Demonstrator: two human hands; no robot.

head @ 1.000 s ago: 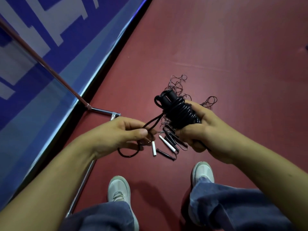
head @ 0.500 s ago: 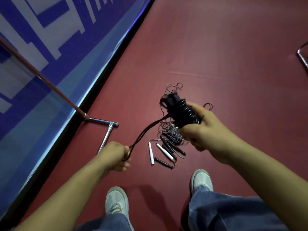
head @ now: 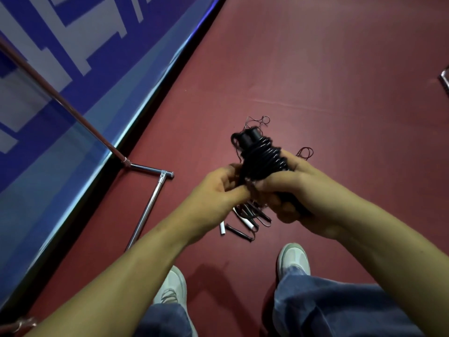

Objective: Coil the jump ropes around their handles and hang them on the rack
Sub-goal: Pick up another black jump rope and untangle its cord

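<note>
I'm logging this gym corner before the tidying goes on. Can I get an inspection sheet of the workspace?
surface: red floor, a faint seam across it.
job's things: black rope coiled round its handles, held off the floor; rack at left, no rope on the part in view.
clutter: pile of loose ropes with white and black handles on the floor under the hands.
grippers: right hand grips the coil; left hand pinches the rope at the coil's lower end.
cables: nothing seen.
surroundings: blue wall at left; shoes below.
</note>
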